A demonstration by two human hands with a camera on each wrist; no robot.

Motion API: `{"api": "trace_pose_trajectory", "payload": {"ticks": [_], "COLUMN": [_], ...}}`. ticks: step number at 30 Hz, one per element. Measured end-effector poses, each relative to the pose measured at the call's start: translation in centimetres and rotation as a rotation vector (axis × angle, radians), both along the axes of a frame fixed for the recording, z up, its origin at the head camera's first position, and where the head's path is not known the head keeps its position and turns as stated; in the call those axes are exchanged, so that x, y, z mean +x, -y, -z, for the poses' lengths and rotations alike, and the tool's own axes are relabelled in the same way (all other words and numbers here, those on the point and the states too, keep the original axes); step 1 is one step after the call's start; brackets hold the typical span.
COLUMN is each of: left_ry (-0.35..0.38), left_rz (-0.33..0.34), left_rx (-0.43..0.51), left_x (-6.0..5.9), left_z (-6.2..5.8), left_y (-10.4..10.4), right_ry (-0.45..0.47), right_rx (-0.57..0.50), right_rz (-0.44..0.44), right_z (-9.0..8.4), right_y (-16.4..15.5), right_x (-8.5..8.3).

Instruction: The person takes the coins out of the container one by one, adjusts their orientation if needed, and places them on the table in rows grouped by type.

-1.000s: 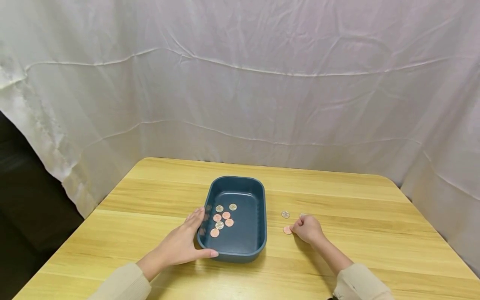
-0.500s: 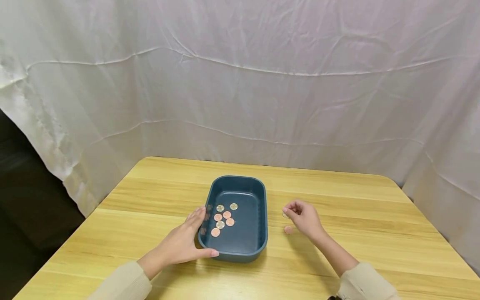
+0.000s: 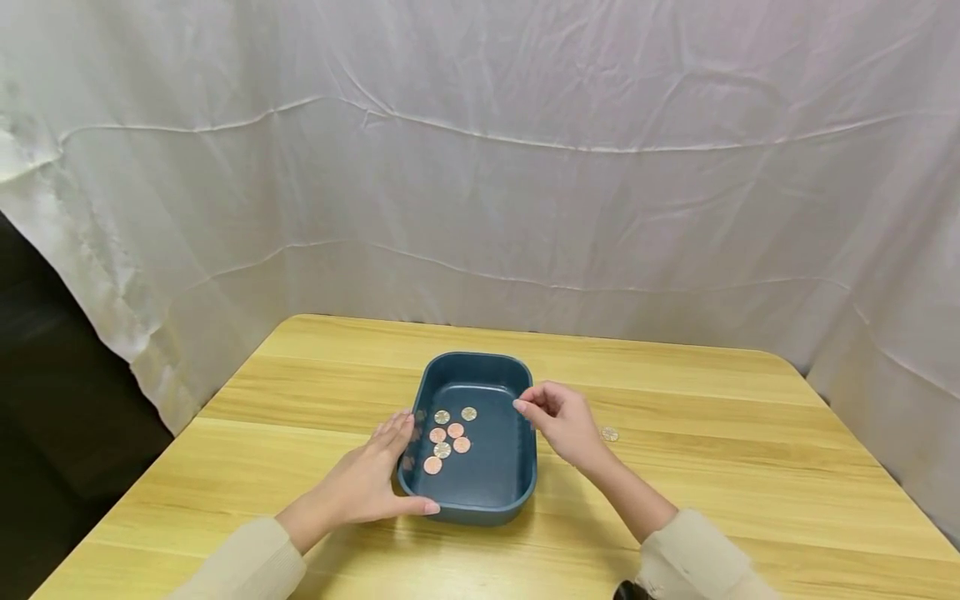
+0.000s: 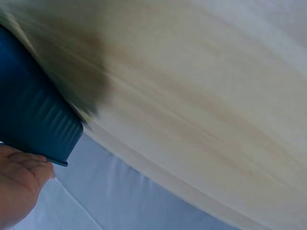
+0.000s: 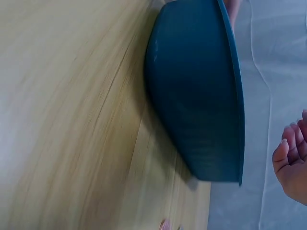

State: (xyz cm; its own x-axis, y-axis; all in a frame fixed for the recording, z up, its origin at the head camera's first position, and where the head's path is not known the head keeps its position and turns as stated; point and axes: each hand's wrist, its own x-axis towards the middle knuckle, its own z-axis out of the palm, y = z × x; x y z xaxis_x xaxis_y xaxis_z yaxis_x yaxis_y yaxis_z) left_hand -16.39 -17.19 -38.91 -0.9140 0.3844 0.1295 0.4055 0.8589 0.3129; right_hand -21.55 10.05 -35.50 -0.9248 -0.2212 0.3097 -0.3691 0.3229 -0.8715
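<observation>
A dark blue rectangular tray [image 3: 472,515] with rounded corners stands on the table. Several copper and silver-coloured coins [image 3: 462,445] lie in its left half. My left hand [image 3: 363,483] rests against the tray's near left corner, fingers stretched along the left side and thumb on the near rim. In the left wrist view its fingers [image 4: 36,165] sit just under the rim. At the right rim, my right hand [image 3: 562,423] has thumb and forefinger pinched together on a coin, which the fingers hide. The right wrist view shows this hand [image 5: 293,160] raised beyond the tray wall.
One silver-coloured coin [image 3: 610,434] lies on the wooden table [image 3: 675,400], right of the tray. A copper coin [image 5: 165,224] shows at the bottom of the right wrist view. A pale cloth [image 3: 555,208] hangs behind the table's far edge.
My right hand pinched at the silver-coloured coin on the table, then lifted and moved left to the tray's right rim. My left hand and the tray have stayed in place.
</observation>
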Motion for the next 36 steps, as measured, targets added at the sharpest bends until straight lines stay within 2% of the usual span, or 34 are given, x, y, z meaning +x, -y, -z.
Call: {"api": "trace_pose_trajectory", "payload": {"ticks": [11, 20, 30, 36], "left_ry": [0.005, -0.012, 0.003, -0.01], "left_rz": [0.016, 0.041, 0.038, 0.042], "left_rx": [-0.067, -0.119, -0.141, -0.147], "left_x": [-0.3, -0.5, -0.8, -0.8], "left_z": [-1.1, -1.7, -1.8, -1.7], "left_y": [0.0, -0.3, -0.4, -0.3], "right_ry": [0.055, 0.052, 0.206, 0.248], "right_rx": [0.14, 0.228, 0.39, 0.487], "right_rz": [-0.072, -0.097, -0.116, -0.147], "right_z": [0.4, 2.0, 3.4, 3.8], "right_y": [4.3, 6.1, 6.8, 7.5], "right_x": [-1.0, -2.1, -3.6, -3.6]}}
